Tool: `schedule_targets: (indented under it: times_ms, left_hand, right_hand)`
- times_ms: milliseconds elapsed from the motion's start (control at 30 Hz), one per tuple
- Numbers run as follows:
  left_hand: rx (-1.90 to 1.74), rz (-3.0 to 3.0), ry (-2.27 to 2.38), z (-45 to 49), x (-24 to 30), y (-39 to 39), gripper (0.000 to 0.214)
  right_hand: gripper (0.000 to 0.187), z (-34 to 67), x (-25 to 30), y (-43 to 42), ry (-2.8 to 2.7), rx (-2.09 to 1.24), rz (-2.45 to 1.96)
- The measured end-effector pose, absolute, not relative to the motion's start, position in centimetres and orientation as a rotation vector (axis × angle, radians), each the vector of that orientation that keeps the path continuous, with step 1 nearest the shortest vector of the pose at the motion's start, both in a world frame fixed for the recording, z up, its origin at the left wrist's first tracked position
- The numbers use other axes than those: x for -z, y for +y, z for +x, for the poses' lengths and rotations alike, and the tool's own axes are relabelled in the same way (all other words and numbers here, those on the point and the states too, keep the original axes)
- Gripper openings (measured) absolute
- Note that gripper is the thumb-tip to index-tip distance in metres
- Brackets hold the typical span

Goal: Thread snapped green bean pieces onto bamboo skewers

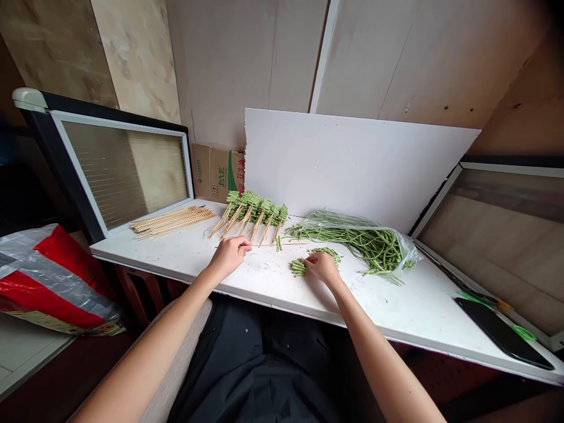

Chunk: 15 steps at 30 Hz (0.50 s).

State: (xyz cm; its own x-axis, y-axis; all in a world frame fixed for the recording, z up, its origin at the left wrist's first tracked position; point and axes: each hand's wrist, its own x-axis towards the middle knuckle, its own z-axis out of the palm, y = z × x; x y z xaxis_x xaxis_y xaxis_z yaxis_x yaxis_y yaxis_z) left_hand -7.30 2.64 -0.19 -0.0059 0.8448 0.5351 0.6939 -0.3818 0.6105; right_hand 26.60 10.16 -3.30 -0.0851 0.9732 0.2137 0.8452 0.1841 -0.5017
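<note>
My left hand (231, 254) is closed on the end of a thin bamboo skewer (293, 244), held nearly level over the white table. A few short pieces of green long bean (278, 242) sit across this skewer. My right hand (324, 267) is at a small pile of cut bean pieces (298, 268), its fingertips pinched together on a piece there. More cut pieces (328, 253) lie just behind that hand. Beyond my left hand, several finished bean skewers (258, 208) are stacked, sticks toward me.
Loose bamboo skewers (171, 222) lie at the left. Uncut long beans (374, 244) rest in a clear plastic bag at the right. A black phone (502, 332) lies near the right end. A white board (352, 164) and a cardboard box (215, 173) stand behind.
</note>
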Motion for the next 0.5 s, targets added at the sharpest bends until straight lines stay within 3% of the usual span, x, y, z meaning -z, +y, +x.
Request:
schedule_targets:
  times_ms: [133,333,500]
  left_hand:
    - [-1.317,2.122,1.671,-7.2,0.1,2.6,0.021]
    - [-1.292,2.119,1.711,-7.2,0.0,2.5,0.021]
    - [-1.314,2.134,1.706,-7.5,0.1,2.6,0.023]
  right_hand:
    - [0.016,26.6,3.4,10.2,-1.966,-0.369,-1.701]
    - [0.018,27.2,2.8,10.5,-1.964,-0.388,-1.509]
    - [0.035,27.6,1.7,10.6,-1.597,-0.881,-1.205]
